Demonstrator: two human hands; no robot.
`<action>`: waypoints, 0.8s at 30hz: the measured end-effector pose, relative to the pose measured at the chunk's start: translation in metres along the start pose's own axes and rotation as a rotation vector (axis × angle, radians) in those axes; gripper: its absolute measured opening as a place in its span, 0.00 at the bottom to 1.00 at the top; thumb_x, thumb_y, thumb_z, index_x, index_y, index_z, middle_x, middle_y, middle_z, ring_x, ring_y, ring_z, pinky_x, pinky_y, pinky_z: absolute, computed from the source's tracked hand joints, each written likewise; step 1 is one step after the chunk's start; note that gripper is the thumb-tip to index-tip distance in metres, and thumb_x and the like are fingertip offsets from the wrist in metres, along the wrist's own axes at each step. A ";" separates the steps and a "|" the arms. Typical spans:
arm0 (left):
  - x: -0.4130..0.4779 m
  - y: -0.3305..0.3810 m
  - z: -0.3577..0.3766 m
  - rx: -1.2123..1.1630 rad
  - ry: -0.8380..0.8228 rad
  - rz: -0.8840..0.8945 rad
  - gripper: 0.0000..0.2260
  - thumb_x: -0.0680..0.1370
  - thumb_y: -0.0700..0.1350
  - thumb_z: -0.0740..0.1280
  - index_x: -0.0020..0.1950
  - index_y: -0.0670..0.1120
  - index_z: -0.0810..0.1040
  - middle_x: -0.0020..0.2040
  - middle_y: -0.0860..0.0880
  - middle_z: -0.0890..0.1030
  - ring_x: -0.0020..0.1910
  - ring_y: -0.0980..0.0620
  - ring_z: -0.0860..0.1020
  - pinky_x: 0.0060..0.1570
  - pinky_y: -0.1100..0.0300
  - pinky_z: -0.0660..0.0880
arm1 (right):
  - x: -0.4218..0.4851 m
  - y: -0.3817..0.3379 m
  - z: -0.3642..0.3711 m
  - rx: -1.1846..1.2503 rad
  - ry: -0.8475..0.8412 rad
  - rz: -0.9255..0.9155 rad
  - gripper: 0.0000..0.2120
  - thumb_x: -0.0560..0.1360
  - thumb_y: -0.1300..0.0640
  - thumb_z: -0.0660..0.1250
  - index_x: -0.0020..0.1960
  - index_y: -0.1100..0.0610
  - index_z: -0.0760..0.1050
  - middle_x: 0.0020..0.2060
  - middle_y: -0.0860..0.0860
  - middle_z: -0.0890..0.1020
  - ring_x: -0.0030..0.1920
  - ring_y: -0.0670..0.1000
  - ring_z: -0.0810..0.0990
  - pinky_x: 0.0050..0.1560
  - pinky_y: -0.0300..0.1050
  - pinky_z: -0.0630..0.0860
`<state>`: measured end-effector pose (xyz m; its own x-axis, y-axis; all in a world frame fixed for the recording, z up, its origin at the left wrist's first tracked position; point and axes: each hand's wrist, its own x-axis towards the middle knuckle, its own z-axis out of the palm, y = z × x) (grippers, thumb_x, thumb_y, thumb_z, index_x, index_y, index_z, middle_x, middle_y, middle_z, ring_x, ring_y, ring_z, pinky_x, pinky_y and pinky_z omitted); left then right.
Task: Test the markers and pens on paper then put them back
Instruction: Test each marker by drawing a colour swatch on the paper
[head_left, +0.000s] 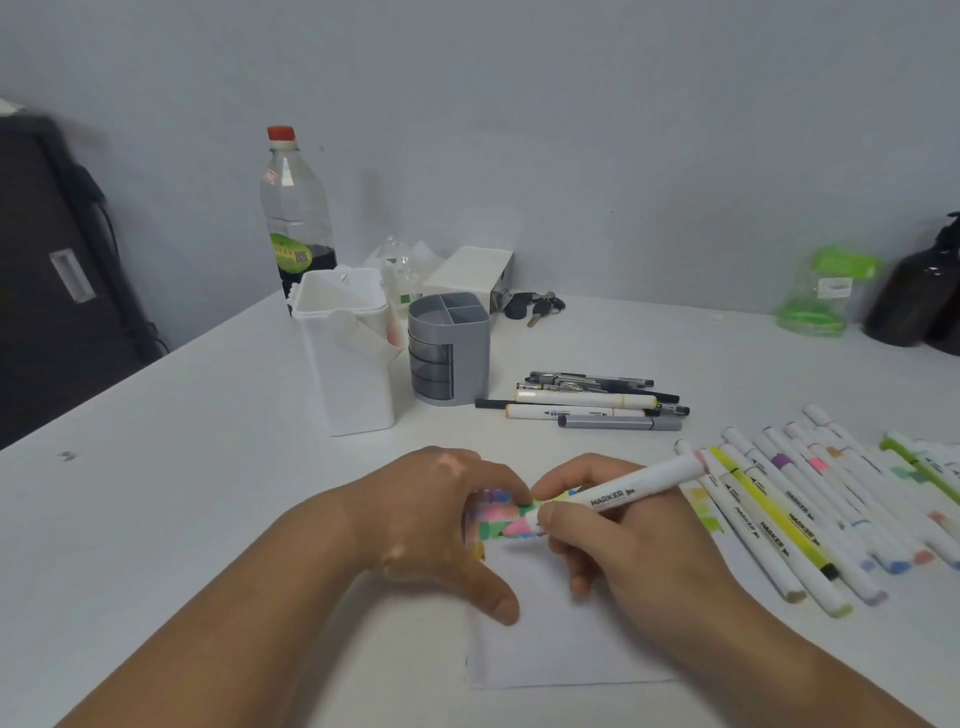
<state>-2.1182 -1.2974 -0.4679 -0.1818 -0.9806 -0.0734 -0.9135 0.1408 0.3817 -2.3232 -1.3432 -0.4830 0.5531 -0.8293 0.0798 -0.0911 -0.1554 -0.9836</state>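
Note:
My right hand (618, 540) grips a white marker (623, 493) with a pink end band, its tip down on a white sheet of paper (550, 644) among colourful test patches (498, 519). My left hand (447, 525) rests on the paper's left part, fingers spread, pinning it flat. Several white markers (810, 499) lie in a fanned row to the right. A smaller pile of pens and markers (587, 400) lies behind the paper. A grey compartment pen holder (449, 345) and a white open marker case (348, 353) stand further back.
A plastic bottle with a red cap (293, 213) stands at the back left by the wall. A white box (467, 273) and keys (535, 304) sit behind the holder. A green-lidded jar (826, 291) and a dark bottle (919, 291) stand at the far right.

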 end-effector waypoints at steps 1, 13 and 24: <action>0.000 0.000 0.000 -0.009 -0.003 0.005 0.35 0.59 0.72 0.77 0.63 0.67 0.71 0.50 0.61 0.76 0.49 0.62 0.74 0.48 0.65 0.72 | 0.000 0.000 0.001 -0.032 -0.017 0.008 0.08 0.65 0.50 0.74 0.43 0.51 0.84 0.27 0.51 0.80 0.26 0.51 0.77 0.29 0.43 0.75; 0.000 -0.003 -0.004 -0.046 -0.041 0.008 0.36 0.59 0.69 0.79 0.64 0.69 0.70 0.53 0.61 0.76 0.53 0.62 0.74 0.54 0.63 0.74 | 0.000 0.003 0.003 -0.218 -0.034 0.015 0.02 0.73 0.52 0.76 0.44 0.47 0.84 0.26 0.51 0.81 0.26 0.48 0.80 0.29 0.37 0.73; 0.000 -0.005 -0.002 -0.032 -0.040 0.003 0.37 0.58 0.70 0.78 0.65 0.69 0.69 0.52 0.63 0.76 0.52 0.63 0.73 0.50 0.67 0.72 | 0.000 0.003 0.002 -0.233 -0.078 0.031 0.02 0.72 0.54 0.77 0.43 0.48 0.84 0.27 0.53 0.82 0.28 0.50 0.79 0.31 0.42 0.74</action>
<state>-2.1132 -1.2983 -0.4674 -0.1996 -0.9739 -0.1083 -0.9010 0.1389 0.4110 -2.3220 -1.3428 -0.4866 0.6087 -0.7929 0.0289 -0.2924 -0.2580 -0.9208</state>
